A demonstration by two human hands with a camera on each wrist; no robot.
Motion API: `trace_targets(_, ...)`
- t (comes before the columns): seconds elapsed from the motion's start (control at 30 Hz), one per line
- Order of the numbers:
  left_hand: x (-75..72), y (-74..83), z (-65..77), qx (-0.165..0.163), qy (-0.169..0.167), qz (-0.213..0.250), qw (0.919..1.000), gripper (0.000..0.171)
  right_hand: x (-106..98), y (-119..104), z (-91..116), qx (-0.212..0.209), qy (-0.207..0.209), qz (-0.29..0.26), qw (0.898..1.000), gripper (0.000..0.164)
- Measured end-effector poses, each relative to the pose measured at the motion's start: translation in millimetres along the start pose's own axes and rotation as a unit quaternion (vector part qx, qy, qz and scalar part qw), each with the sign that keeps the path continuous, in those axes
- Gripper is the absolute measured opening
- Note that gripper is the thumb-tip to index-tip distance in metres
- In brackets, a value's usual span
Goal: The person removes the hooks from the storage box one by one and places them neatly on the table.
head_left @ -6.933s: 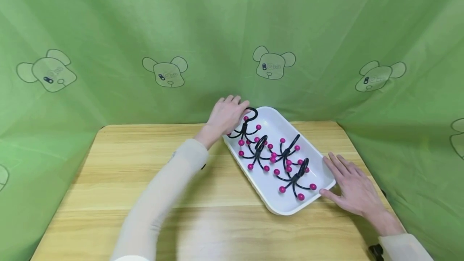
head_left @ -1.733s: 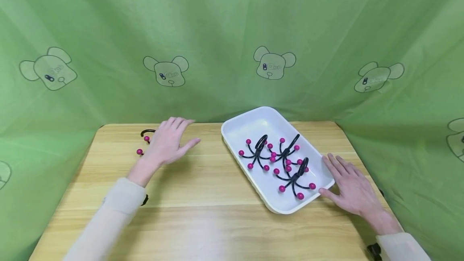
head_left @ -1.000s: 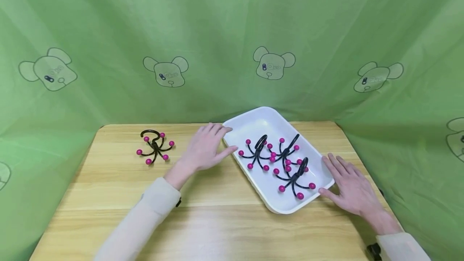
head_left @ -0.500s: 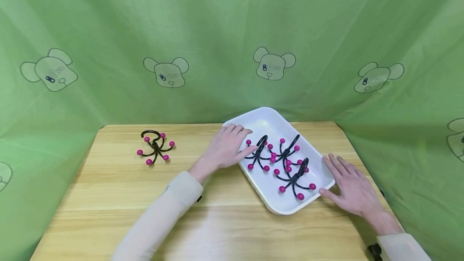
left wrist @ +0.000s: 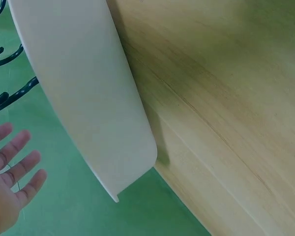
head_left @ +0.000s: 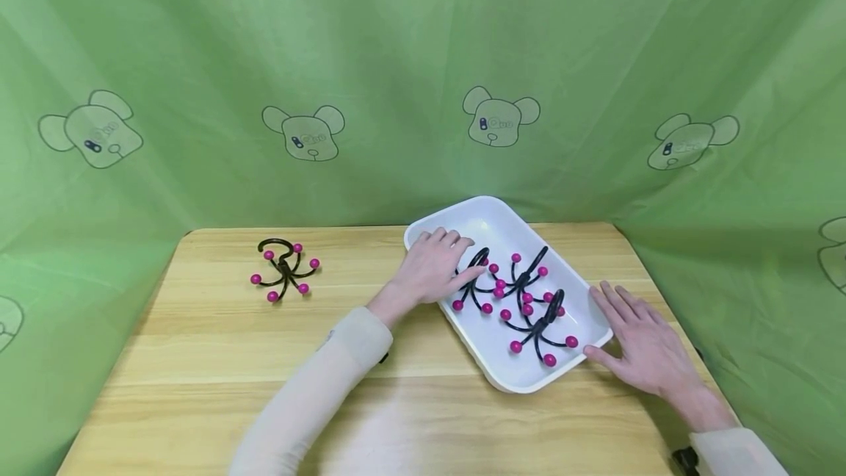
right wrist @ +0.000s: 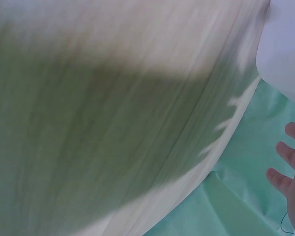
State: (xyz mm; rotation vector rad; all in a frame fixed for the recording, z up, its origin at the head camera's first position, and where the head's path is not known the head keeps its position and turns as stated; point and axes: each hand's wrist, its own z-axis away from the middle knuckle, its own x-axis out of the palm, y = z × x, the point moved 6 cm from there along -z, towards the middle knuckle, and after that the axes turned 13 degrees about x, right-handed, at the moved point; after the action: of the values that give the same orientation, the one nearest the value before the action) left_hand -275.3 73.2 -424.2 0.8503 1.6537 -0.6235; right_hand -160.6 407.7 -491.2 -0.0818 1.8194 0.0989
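A white tray lies at an angle on the table, holding three black hook hangers with pink ball tips. My left hand is over the tray's left side, thumb and fingers spread at the hook of the nearest hanger; some of that hanger is hidden behind the hand. In the left wrist view the fingers are spread, below the hooks above the tray wall. Straight fingers of my right hand rest at the tray's right edge. The other two hangers lie close together, arms overlapping. A fourth hanger lies on the table at left.
The wooden table spreads left of and in front of the tray. A green curtain printed with bear heads surrounds its back and sides. The tray's far corner is near the table's back edge.
One hanger went from the tray to the table at left, where my left hand let it go. That hand then came back right, over the tray. The right hand stayed put.
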Motion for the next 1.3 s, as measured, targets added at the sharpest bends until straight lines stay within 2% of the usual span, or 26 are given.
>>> trace_targets(0.43, 2.6, 8.6, -9.1, 0.002, -0.014, -0.020, 0.9997, 0.058, 0.4, 0.8, -0.2, 0.002, 0.001, 0.005, 1.000, 0.109)
trace_targets(0.67, 6.0, 11.1, -14.3, 0.009, -0.005, -0.042, 0.9991, 0.051, 1.2, 0.9, 0.0, 0.004, -0.003, 0.005, 1.000, 0.110)
trace_targets(1.0, 0.2, 17.5, -20.2, 0.010, 0.016, -0.066, 0.9977, 0.039, -0.2, -0.1, -0.4, 0.004, -0.001, 0.011, 1.000, 0.110)
trace_targets(1.3, 1.1, 16.7, -21.1, 0.010, 0.004, -0.083, 0.9965, 0.045, 1.4, 1.0, 0.4, 0.009, -0.006, 0.013, 1.000, 0.110)
